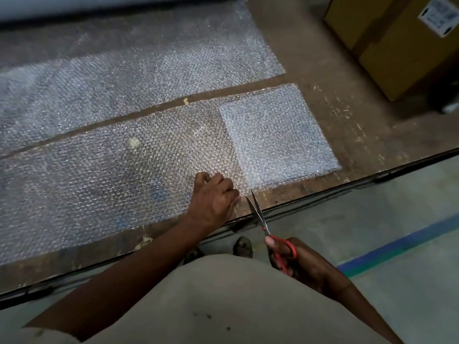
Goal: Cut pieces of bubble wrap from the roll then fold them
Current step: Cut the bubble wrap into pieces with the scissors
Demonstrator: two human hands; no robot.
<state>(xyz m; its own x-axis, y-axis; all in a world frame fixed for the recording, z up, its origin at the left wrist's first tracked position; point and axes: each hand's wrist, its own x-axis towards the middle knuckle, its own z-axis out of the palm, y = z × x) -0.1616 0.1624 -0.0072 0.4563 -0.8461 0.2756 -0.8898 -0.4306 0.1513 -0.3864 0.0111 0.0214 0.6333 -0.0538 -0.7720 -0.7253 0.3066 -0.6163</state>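
Note:
A long strip of bubble wrap (pixel 104 180) lies flat across the brown worktable (pixel 323 125), with a whiter, thicker square of bubble wrap (pixel 278 137) lying at its right end. My left hand (pixel 213 199) pinches the strip's near edge just left of that square. My right hand (pixel 298 261) holds red-handled scissors (pixel 263 219); their blades are slightly apart, tips at the strip's near edge beside my left hand. A wider sheet of bubble wrap (pixel 129 70) lies further back, running up to the roll (pixel 99 3) at the top.
A cardboard box (pixel 397 43) with a white label stands at the table's far right corner. The table's front edge runs diagonally from lower left to right. Beyond it is grey floor with a blue and green line (pixel 402 242). My shoe (pixel 243 247) shows below the edge.

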